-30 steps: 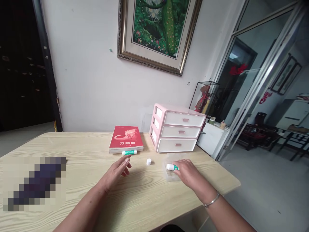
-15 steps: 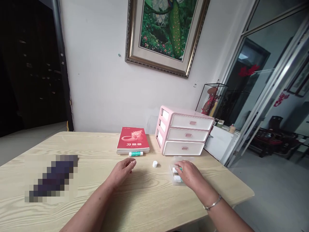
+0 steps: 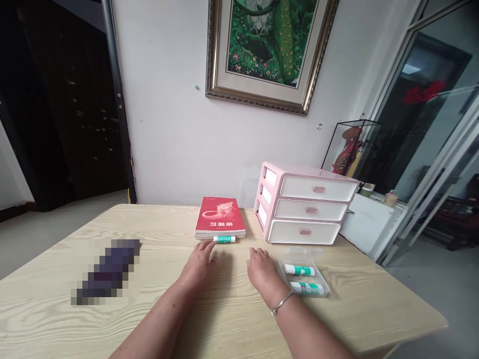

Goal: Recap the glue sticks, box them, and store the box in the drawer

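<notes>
My left hand [image 3: 202,260] lies on the wooden table [image 3: 224,319] with its fingers stretched out and holds nothing. Its fingertips are just short of a green-and-white glue stick [image 3: 224,239], which lies against the front edge of a red book [image 3: 220,218]. My right hand [image 3: 261,268], with a bracelet at the wrist, rests beside it, fingers curled down onto the table. What is under them is hidden. To its right a clear tray [image 3: 316,255] holds two more glue sticks [image 3: 300,270].
A pink three-drawer organiser [image 3: 309,210] stands at the back right of the table, near the wall. A blurred dark object [image 3: 107,271] lies on the left. The table's right edge drops to the floor beside a glass door.
My right hand left the tray and moved left over the spot where a small white cap lay; the cap no longer shows. The left hand crept towards the glue stick by the book.
</notes>
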`<state>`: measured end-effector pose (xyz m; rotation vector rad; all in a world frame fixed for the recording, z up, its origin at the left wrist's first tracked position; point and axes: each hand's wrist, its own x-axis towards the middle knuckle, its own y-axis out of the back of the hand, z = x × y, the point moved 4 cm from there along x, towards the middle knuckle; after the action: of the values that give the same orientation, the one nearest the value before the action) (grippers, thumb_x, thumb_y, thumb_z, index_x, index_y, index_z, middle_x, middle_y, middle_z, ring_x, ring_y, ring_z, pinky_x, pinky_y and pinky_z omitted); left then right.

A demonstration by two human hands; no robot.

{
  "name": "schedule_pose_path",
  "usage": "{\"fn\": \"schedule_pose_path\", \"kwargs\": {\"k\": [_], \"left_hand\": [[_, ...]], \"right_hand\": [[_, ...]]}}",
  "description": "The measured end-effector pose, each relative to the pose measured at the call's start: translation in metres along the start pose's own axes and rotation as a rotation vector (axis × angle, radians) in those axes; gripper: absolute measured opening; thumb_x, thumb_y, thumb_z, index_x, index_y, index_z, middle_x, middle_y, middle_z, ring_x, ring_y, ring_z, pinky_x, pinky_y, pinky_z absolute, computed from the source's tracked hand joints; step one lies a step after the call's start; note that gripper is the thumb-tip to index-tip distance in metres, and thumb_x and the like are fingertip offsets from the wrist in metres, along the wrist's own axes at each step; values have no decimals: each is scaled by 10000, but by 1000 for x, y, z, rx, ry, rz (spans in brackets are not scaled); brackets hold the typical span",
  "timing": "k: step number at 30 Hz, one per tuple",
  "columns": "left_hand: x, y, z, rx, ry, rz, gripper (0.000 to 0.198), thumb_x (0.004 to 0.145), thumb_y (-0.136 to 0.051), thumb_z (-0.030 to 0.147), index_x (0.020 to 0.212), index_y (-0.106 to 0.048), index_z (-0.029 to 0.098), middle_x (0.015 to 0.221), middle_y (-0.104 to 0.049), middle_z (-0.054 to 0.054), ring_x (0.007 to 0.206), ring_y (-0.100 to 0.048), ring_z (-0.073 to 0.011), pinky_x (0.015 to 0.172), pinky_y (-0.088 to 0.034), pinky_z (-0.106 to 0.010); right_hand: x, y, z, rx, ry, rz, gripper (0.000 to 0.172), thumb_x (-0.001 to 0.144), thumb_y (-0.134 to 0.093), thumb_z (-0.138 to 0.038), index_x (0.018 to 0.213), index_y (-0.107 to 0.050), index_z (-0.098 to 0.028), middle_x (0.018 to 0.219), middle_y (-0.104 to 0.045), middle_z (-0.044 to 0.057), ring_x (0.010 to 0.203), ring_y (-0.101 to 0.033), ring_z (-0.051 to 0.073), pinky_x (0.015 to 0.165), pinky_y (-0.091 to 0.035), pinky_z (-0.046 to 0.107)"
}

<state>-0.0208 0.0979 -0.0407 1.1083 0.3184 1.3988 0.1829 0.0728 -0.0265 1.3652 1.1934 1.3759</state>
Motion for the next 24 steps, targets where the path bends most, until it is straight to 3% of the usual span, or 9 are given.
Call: {"fn": "schedule_pose_path", "kwargs": {"k": [5,12,16,19,24], "left_hand": [[4,-12,-7,90,12,-58,600,826,-502,192,1415,-464,86,1451,-491,-168,1350,-418,-313,1128,-343,-443],[12,-17,-18,121,47,-59,686,779,-479,145,1457,-397,84,1500,-442,-175,1399,-378,-297,1154,-302,-419],[14,-20,-20,156,55,-113,720,762,-466,121,1475,-371,86,1533,-403,-160,1430,-342,-276,1160,-283,-395],[13,-16,-17,179,56,-107,724,749,-481,124,1467,-396,81,1487,-456,-165,1390,-385,-289,1141,-299,-379],[10,-2,-11,221,91,-40,615,756,-493,113,1367,-547,154,1320,-577,-159,1232,-491,-329,1046,-369,-434]], "right_hand": [[24,-6,-11,134,20,22,337,904,-443,-62,1179,-634,-108,1104,-640,180,1063,-587,275,905,-408,318],[62,-15,-26,189,-42,33,370,860,-471,-42,1177,-653,-96,1080,-649,214,1061,-590,300,919,-392,352],[58,-16,-36,226,25,44,403,850,-490,-54,1174,-679,-203,1033,-656,146,1049,-580,264,934,-380,323],[52,-17,-37,271,55,48,444,851,-471,-38,1171,-686,-259,1037,-646,105,1027,-582,225,918,-386,286],[48,-25,-29,585,0,-13,380,856,-456,-59,1067,-714,-244,1092,-647,78,1055,-589,202,934,-403,288]]}}
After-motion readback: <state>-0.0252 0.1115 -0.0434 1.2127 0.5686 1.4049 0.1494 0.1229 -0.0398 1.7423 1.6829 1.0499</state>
